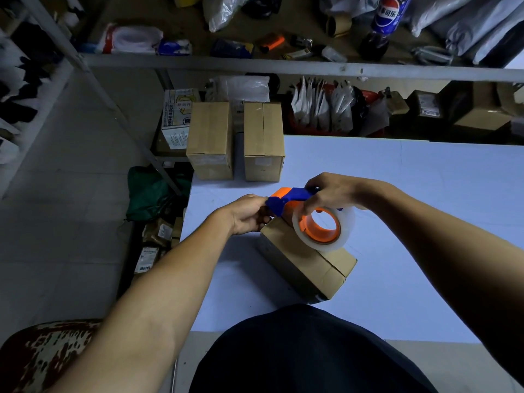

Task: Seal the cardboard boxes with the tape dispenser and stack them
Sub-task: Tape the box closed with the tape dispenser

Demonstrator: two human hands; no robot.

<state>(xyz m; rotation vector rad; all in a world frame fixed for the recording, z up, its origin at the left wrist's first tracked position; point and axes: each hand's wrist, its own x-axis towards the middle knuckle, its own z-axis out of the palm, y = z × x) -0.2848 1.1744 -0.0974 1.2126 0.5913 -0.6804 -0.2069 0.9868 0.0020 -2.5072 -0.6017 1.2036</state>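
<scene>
The room is a dim storage place, with a grey metal shelf [255,65] full of bags, packets and a dark cola bottle [377,38] behind a pale blue surface [411,194]. A person in dark clothes stands at the near edge of this surface and works with both bare hands. In front of the person, a small cardboard box [309,265] lies on the surface, turned at an angle, and its top flaps are closed. The tape dispenser [306,214], blue and orange with a roll of clear tape on an orange core, is just above the far end of this box. The right hand [331,194] has its grip closed around the blue handle from above, with the fingers curled down over the roll. The left hand [249,214] is at the front tip of the dispenser and its fingers pinch there, but I cannot tell whether they hold the tape end or the blue part itself. At the far left corner of the surface, two more closed boxes stand side by side with a narrow gap between them, the left box [209,140] and the right box [263,140]. A green bag [150,191] lies on the floor beside the surface.
</scene>
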